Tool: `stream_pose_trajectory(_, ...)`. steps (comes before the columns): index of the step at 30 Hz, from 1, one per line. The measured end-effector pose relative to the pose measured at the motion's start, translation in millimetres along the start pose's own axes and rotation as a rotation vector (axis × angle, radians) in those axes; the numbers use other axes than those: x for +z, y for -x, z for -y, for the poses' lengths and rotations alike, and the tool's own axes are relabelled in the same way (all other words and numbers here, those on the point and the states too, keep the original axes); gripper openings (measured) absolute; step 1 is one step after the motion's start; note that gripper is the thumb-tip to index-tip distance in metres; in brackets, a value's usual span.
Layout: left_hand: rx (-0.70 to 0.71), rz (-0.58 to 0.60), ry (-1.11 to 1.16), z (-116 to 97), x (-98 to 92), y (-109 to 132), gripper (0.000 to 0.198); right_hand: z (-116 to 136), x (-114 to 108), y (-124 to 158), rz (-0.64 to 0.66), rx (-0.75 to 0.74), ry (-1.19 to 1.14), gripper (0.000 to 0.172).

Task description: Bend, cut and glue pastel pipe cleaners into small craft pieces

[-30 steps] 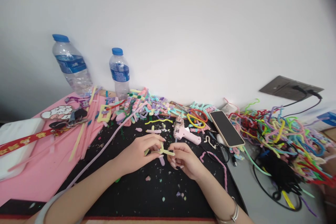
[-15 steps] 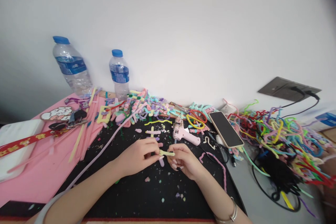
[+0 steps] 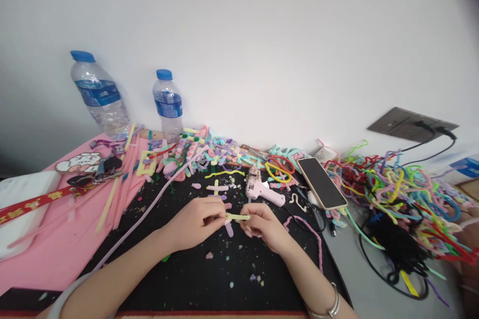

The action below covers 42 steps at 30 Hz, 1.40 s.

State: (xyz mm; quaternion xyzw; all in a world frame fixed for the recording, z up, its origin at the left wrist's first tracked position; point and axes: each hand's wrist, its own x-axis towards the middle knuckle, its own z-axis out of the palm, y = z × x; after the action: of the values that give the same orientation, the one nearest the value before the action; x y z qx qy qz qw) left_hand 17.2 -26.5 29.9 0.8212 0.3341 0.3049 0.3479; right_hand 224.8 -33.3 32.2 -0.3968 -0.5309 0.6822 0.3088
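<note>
We log the central strip (image 3: 238, 217) as pale yellow; at six o'clock from it, the mat (image 3: 224, 295) is pastel-flecked black; at nine, the sheet (image 3: 67, 241) is pink, the strap (image 3: 43, 201) red with gold motifs; at eleven, the bottle cap (image 3: 164, 75) is blue.

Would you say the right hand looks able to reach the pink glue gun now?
Probably yes: the glue gun lies just beyond the right hand, its handle uncovered, though that hand holds a yellow strip.

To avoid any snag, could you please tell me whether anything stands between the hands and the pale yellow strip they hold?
Nothing visible does: the left hand and right hand both pinch the pale yellow strip. The pink glue gun lies farther back.
</note>
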Motion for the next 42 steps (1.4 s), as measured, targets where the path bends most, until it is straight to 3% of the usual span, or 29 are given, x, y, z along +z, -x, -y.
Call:
stream_pose_trajectory(2,-0.017,0.012,-0.029,0,0.2,1,0.024,1,1,2,-0.059,-0.109,0.196,0.002)
stream_pose_trajectory(5,-0.049,0.044,-0.078,1,1.5,2,0.022,1,6,4,-0.111,-0.239,0.426,0.018)
stream_pose_trajectory(8,-0.032,0.068,-0.058,1,3.6,2,0.021,-3,9,4,-0.168,-0.314,0.591,0.006)
stream_pose_trajectory(10,-0.056,0.073,-0.021,0,5.0,2,0.019,-8,10,3,-0.226,-0.330,0.637,0.011)
stream_pose_trajectory(13,-0.169,0.072,0.047,-2,6.5,3,0.006,-12,9,2,-0.256,-0.327,0.629,0.014)
stream_pose_trajectory(15,-0.201,0.082,0.078,-2,7.2,4,0.009,-13,9,2,-0.257,-0.331,0.632,0.014)
stream_pose_trajectory(19,-0.096,0.109,0.062,-3,8.6,3,0.005,-13,11,3,-0.233,-0.339,0.624,0.015)
stream_pose_trajectory(26,-0.128,0.120,0.187,-5,8.2,0,0.028,-13,11,2,-0.248,-0.339,0.591,0.014)
stream_pose_trajectory(38,-0.335,0.132,0.342,0,13.2,1,0.026,-15,10,3,-0.326,-0.280,0.503,0.016)
stream_pose_trajectory(42,-0.342,0.145,0.354,-2,12.3,2,0.023,-15,10,2,-0.307,-0.286,0.494,0.014)
